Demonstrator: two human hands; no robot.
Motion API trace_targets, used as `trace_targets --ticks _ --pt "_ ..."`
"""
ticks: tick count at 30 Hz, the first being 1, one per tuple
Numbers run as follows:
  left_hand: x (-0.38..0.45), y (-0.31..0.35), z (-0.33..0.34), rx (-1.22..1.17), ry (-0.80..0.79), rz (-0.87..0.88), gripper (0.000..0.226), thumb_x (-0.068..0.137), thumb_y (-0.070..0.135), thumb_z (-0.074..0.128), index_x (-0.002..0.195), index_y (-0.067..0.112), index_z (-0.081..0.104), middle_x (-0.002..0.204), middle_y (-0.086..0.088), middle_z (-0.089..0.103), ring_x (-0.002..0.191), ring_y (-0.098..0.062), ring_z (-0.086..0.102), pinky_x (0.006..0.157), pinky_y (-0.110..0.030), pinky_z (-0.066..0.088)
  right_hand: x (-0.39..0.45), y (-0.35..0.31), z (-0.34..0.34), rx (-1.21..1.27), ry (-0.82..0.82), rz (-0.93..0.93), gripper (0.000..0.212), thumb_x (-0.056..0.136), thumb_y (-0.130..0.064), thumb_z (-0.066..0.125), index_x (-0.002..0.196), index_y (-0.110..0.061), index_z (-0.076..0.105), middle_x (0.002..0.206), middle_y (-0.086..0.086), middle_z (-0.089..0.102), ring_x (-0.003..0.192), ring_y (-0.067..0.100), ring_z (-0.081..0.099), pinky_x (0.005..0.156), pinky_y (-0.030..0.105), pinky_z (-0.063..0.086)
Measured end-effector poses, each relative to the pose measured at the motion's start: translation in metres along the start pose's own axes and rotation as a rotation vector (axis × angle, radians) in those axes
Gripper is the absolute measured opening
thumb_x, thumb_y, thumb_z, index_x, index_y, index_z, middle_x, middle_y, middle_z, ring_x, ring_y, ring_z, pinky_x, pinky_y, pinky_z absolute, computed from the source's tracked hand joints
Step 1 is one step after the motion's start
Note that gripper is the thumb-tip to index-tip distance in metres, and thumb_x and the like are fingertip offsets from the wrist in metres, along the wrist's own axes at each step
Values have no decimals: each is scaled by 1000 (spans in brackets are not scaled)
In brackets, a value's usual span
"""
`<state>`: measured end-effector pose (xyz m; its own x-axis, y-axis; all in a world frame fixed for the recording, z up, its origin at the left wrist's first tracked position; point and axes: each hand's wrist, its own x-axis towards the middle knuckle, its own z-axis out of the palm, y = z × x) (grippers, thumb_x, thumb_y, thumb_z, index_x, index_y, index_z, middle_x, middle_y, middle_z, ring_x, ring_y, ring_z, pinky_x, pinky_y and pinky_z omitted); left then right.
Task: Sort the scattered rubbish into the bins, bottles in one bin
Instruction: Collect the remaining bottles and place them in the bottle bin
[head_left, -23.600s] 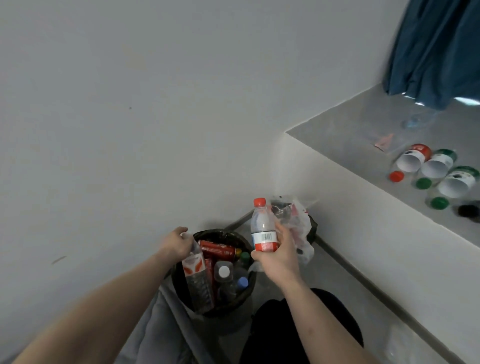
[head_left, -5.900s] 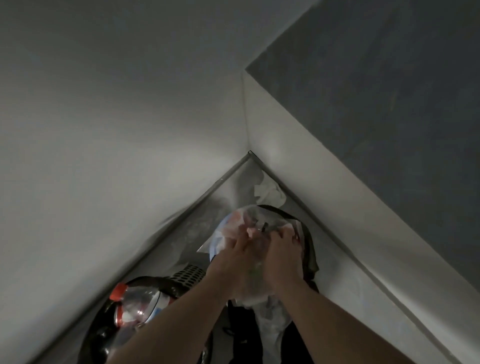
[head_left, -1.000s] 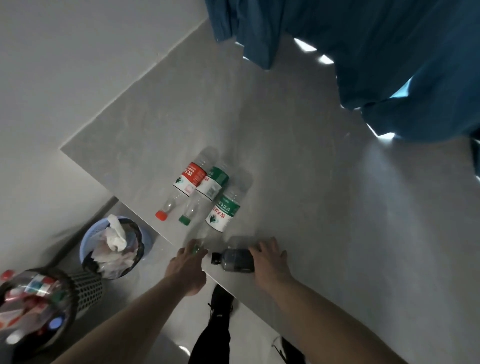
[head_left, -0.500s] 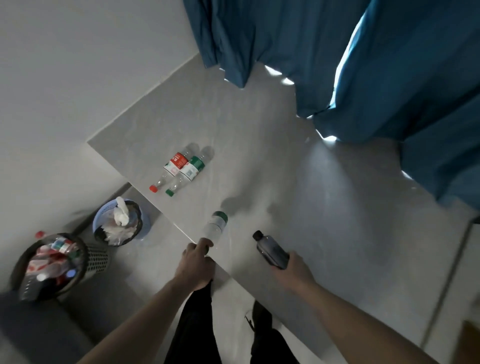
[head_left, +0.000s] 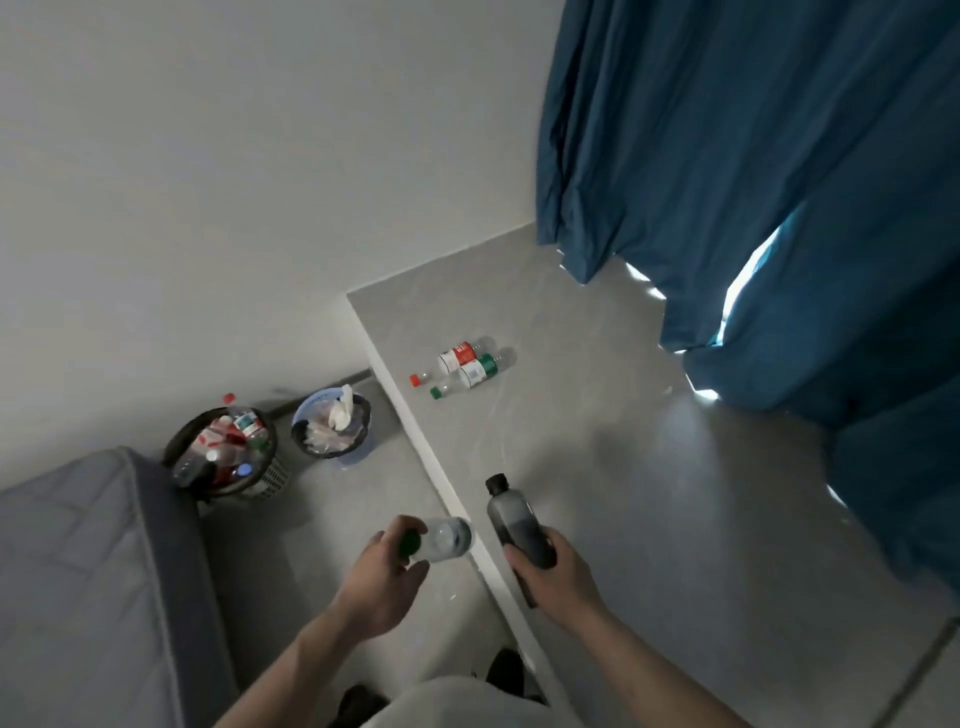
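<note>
Starting at the far left, a grey mattress (head_left: 78, 561) fills the corner, and just beside it stands the black mesh bin (head_left: 265, 478), packed full of bottles. Next along on the floor (head_left: 291, 561) sits the blue bin (head_left: 358, 452), holding white paper and plastic scraps. Now the left hand (head_left: 382, 579): its grip is curled round the neck end of a clear bottle with a green cap (head_left: 441, 540), held on its side over the floor, just off the bench (head_left: 649, 493) edge. On to the right hand (head_left: 553, 579), grip clamped round the lower half of a dark bottle with a black cap (head_left: 511, 522), cap pointing away, held above the bench's near edge. Farther back on the bench, 2 more bottles lie side by side, touching: a red-labelled bottle (head_left: 457, 358) and a green-labelled bottle (head_left: 470, 374), caps toward the bench edge. Blue curtains (head_left: 753, 182) hang at the right.
</note>
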<state>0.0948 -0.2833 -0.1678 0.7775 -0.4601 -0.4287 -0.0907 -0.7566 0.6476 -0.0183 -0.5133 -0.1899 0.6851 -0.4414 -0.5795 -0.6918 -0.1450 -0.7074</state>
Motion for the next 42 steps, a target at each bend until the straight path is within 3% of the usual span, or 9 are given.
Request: trace_targets --ticks 6,10,14,18,24,29,34,42 --pt "-45 -58 -66 -25 121 -29 23 94 35 59 114 36 48 94 3 66 79 -18 63 74 -38 53 -18 -59 69 -68 -16 -135 31 72 -55 73 96 -39 61 83 -14 71 74 5 67 71 30 56" --pt "-85 -107 -119 -59 197 -43 22 95 41 60 114 34 51 93 5 68 78 -18 65 74 -38 53 -35 -96 125 -95 -42 -171 41 74 -45 77 107 -36 53 96 -15 68 84 -2 64 71 20 49" --pt "-105 -152 -169 -98 290 -85 23 95 41 62 115 32 54 97 0 70 84 -22 66 78 -38 54 -46 -120 188 -95 -45 -180 54 64 -46 75 110 -42 47 101 -19 66 90 5 66 85 33 55" --pt "-113 -181 -202 -108 317 -115 23 94 40 62 114 30 55 100 -1 68 90 -27 65 80 -39 53 -60 -143 230 -72 -36 -198 57 66 -39 74 115 -45 45 105 -20 63 97 6 64 86 32 52" --pt "-75 -206 -248 -103 299 -144 24 95 44 60 115 32 55 104 3 68 89 -21 64 78 -36 52 -32 -175 254 -59 -25 -205 57 64 -45 80 112 -44 49 105 -20 64 98 4 63 89 32 52" --pt "-31 -219 -283 -109 316 -201 26 94 47 58 117 35 54 100 2 69 86 -19 65 78 -36 53 18 -215 267 -100 -69 -240 53 69 -39 81 113 -41 52 103 -22 64 98 -5 59 86 27 48" --pt "0 -236 -325 -109 353 -285 25 94 48 58 117 38 53 104 2 68 88 -20 66 79 -38 56 66 -255 294 -193 -121 -319 41 66 -38 80 99 -36 56 100 -17 63 90 -1 61 78 21 49" --pt "39 -268 -380 -184 453 -379 19 93 44 62 109 37 55 90 5 72 76 -17 66 72 -37 55 133 -324 339 -306 -231 -356 64 65 -55 75 120 -41 46 113 -19 62 102 8 62 84 29 51"
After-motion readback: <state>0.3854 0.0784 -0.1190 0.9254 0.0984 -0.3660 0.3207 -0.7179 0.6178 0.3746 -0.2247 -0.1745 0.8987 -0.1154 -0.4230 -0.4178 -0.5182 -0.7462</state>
